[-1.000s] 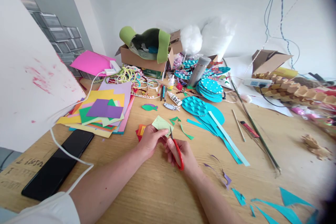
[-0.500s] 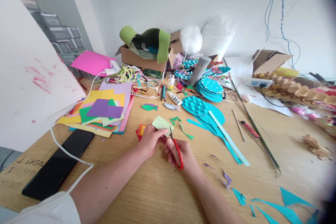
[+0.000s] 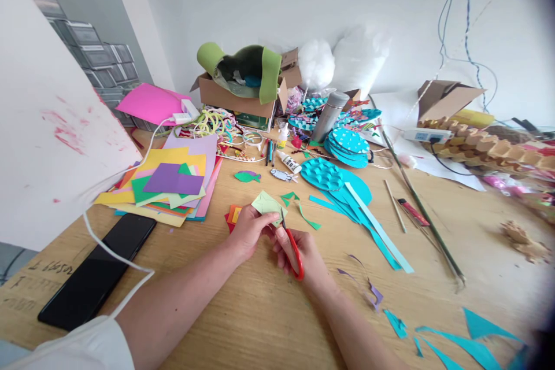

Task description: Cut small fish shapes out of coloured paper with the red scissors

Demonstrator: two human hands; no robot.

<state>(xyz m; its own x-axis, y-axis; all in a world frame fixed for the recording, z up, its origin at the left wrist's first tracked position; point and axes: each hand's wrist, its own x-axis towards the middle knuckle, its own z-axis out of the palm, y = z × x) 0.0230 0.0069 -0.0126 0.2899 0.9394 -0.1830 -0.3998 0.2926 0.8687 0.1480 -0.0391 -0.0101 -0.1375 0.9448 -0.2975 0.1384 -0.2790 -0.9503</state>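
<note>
Near the middle of the table my left hand (image 3: 252, 231) pinches a light green piece of paper (image 3: 265, 203) between thumb and fingers. My right hand (image 3: 299, 254) is closed round red-handled scissors (image 3: 296, 257), with the dark blades at the paper's right edge. Faint drawn lines show on the paper. Orange and red paper pieces (image 3: 233, 217) lie partly behind my left hand. Just beyond are a green and purple paper fish (image 3: 247, 176) and a white fish cutout (image 3: 283, 176). A curled green scrap (image 3: 303, 213) rests right of the paper.
Coloured paper sheets (image 3: 173, 179) and a black phone (image 3: 97, 272) lie left. Turquoise discs and strips (image 3: 355, 202), a long stick (image 3: 420, 208) and a red cutter (image 3: 413, 212) lie right. A metal bottle (image 3: 330, 115) stands behind. Turquoise scraps (image 3: 477, 341) are front right.
</note>
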